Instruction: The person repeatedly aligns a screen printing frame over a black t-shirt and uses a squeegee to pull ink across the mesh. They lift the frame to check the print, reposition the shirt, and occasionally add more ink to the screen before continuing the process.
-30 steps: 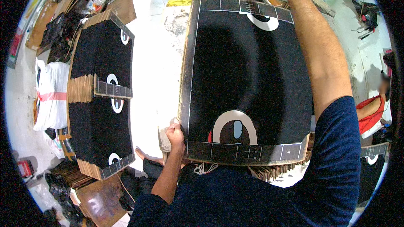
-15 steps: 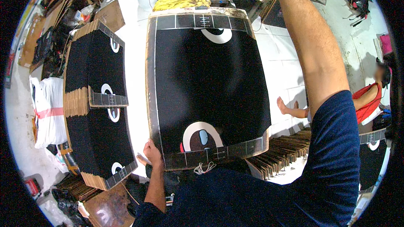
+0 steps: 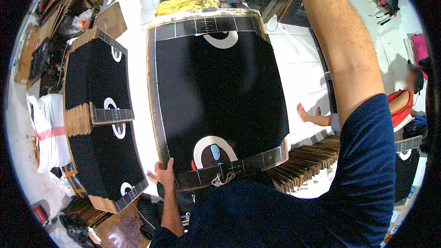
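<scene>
A large black printed board (image 3: 220, 92) with white-rimmed cartoon eye shapes lies flat before me, with a grid-lined dark strip along its far and near edges. My left hand (image 3: 164, 175) is at its near left corner, thumb along the top side and fingers curled at the edge; the fingertips are partly hidden. My right arm (image 3: 344, 41) reaches up across the right side and leaves the picture at the top, so the right hand is out of sight.
To the left stands a tall stack of similar black boards (image 3: 98, 119). More stacked cardboard edges (image 3: 305, 163) show at the lower right. A yellow cloth (image 3: 186, 5) lies beyond the board. A person in red (image 3: 399, 105) sits at the far right, a bare foot extended.
The view has shifted, so the board appears slightly lower and further left. My left hand has altered its hold at the corner, its thumb now over the board. The right arm stays stretched out.
</scene>
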`<state>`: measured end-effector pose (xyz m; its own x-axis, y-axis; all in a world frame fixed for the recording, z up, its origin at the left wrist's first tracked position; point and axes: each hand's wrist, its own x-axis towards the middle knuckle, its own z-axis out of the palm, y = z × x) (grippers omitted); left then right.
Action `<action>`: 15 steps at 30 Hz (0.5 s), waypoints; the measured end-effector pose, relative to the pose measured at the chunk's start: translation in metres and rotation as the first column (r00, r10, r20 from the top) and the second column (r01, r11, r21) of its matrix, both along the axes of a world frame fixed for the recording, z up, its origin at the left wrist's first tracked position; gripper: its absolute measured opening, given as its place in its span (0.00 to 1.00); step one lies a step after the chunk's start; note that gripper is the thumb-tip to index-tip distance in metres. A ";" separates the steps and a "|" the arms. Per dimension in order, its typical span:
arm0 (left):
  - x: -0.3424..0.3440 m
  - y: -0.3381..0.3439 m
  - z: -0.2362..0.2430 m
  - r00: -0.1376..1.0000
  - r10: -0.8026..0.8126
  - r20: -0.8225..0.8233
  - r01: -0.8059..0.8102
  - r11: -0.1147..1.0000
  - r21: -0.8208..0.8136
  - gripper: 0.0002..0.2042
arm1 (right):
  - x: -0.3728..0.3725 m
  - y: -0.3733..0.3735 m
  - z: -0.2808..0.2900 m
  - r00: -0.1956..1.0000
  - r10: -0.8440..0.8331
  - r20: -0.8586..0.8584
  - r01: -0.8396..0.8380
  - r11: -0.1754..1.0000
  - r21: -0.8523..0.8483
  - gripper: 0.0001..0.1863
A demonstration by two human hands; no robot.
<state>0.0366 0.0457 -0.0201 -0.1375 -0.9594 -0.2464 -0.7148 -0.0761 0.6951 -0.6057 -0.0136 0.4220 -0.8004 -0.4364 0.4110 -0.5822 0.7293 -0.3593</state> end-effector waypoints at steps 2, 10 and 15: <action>-0.003 -0.004 0.002 1.000 0.019 0.020 -0.019 1.000 -0.003 0.28 | -0.007 -0.002 0.003 0.998 0.047 -0.037 -0.047 0.999 0.013 0.48; 0.001 -0.022 -0.016 0.976 -0.083 0.203 0.097 0.993 -0.060 0.26 | -0.030 -0.016 0.011 0.998 -0.001 -0.065 0.001 1.000 0.004 0.50; 0.006 -0.026 -0.015 0.982 -0.086 0.166 0.087 0.996 0.003 0.30 | -0.045 -0.019 0.011 0.994 0.039 -0.098 -0.043 0.998 -0.035 0.41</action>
<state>0.0425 0.0196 -0.0355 -0.1776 -0.9466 -0.2690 -0.8239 -0.0065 0.5666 -0.6508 -0.0328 0.4331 -0.7374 -0.4511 0.5027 -0.6450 0.6911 -0.3260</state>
